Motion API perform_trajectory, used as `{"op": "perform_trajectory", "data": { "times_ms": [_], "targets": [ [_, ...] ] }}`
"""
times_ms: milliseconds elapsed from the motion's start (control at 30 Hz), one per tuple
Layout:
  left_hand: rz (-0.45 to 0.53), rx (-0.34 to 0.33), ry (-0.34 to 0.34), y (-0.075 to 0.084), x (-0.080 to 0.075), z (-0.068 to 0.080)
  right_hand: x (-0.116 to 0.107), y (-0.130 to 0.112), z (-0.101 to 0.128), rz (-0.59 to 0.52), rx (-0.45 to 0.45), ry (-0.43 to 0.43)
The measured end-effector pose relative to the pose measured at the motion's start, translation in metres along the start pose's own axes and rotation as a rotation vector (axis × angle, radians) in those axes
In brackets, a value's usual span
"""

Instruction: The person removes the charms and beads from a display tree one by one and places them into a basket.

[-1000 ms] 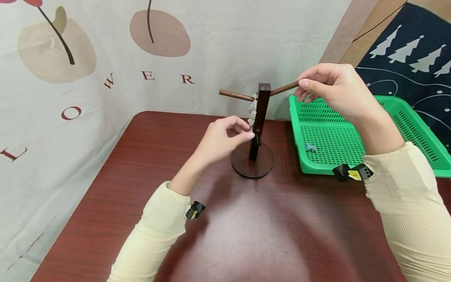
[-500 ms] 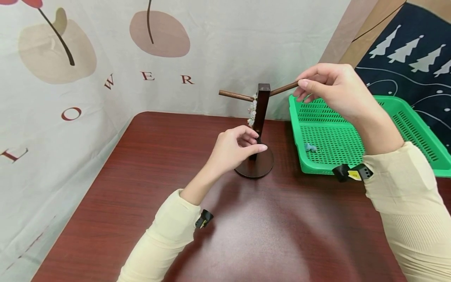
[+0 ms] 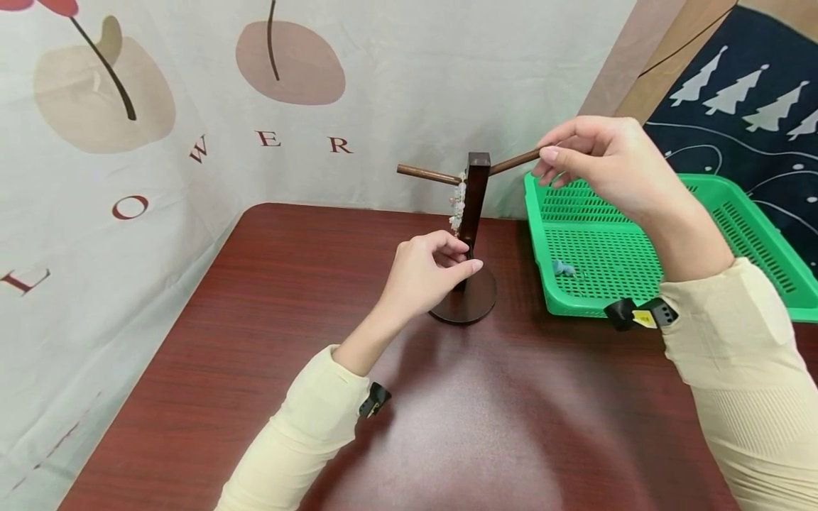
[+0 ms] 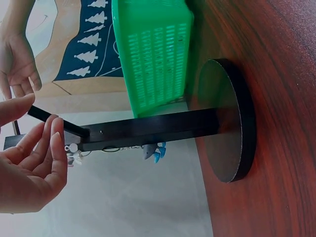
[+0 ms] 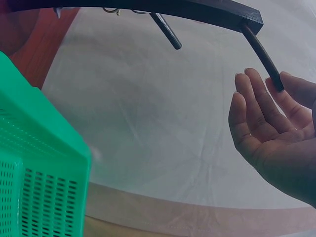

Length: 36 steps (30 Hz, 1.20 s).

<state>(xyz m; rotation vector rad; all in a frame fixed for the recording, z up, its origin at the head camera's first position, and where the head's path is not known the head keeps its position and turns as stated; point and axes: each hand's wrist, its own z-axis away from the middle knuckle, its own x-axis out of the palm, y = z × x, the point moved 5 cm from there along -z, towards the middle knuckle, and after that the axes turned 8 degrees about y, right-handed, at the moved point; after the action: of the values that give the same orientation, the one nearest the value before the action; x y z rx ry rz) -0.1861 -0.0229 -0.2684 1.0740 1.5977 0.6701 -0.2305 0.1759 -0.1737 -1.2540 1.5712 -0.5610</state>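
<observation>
A dark wooden stand with a round base (image 3: 473, 305) and an upright post (image 3: 476, 202) bears several short pegs. My right hand (image 3: 613, 160) pinches the tip of the right peg (image 5: 260, 54) between thumb and finger. Low on the post, my left hand (image 3: 428, 273) has its thumb and fingers about the black front peg (image 4: 69, 126); the thumb hides its end in the head view. A string of white and clear beads (image 3: 457, 206) hangs by the left peg (image 3: 424, 172). In the left wrist view, a grey and blue charm (image 4: 149, 150) dangles beside the post.
A green perforated basket (image 3: 543, 284) stands right of the stand, with a small light-blue item (image 3: 562, 268) inside. The reddish-brown table (image 3: 268, 298) meets a printed white cloth (image 3: 396, 78) at the back. A dark cloth with white trees (image 3: 754, 106) hangs right.
My left hand has moved from the lower end of the bead string down and right to the front peg, then stayed nearly still. My right hand has kept its hold on the right peg.
</observation>
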Motion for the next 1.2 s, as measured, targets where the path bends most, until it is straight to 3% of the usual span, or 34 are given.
{"op": "perform_trajectory", "data": {
  "times_ms": [433, 933, 1200],
  "targets": [
    [0.004, 0.029, -0.001, 0.0, -0.005, -0.001, -0.001, 0.001, 0.004, 0.06, 0.025, -0.017],
    [-0.033, 0.06, -0.058, -0.004, -0.021, -0.006, -0.003, 0.013, 0.012, 0.055, 0.074, -0.057],
    [-0.023, 0.003, -0.113, -0.011, -0.03, -0.012, -0.004, 0.019, 0.017, 0.07, 0.082, -0.07]
  ]
}}
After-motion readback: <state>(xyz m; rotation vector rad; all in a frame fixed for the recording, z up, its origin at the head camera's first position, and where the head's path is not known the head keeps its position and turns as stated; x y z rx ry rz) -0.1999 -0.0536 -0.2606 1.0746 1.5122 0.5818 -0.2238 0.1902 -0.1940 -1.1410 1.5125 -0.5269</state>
